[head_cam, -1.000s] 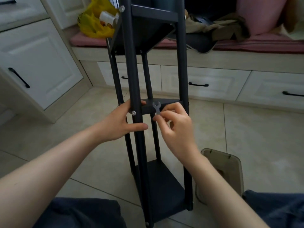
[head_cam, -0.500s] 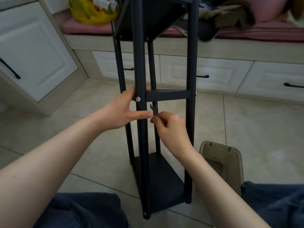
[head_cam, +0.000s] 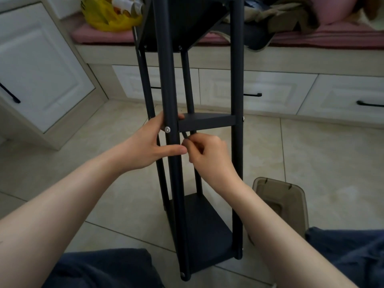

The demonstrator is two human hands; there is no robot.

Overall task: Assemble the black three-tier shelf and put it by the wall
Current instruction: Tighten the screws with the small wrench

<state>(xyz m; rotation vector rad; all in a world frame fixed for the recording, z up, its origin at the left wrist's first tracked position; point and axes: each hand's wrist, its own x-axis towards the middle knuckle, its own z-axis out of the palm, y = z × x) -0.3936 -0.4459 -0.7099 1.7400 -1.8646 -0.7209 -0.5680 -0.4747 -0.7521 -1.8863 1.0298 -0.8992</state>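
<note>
A white cabinet (head_cam: 41,69) is seen at left, with a yellow bag (head_cam: 108,17) set on a pink cushion (head_cam: 87,35) behind it. The left hand (head_cam: 149,146) is wrapped round the front left post of the black shelf (head_cam: 166,80), thumb laid across it just below a silver screw (head_cam: 167,129). The shelf is stood on the tiled floor (head_cam: 311,152) between the person's knees, before white drawers (head_cam: 270,88), its three tiers fitted between four posts. The right hand (head_cam: 209,154) is curled just under the middle tier (head_cam: 207,122), a slim grey tool (head_cam: 185,135) pinched in its fingers beside the post. A brown plastic box (head_cam: 280,183) is seen on the floor at right, near the right forearm.
</note>
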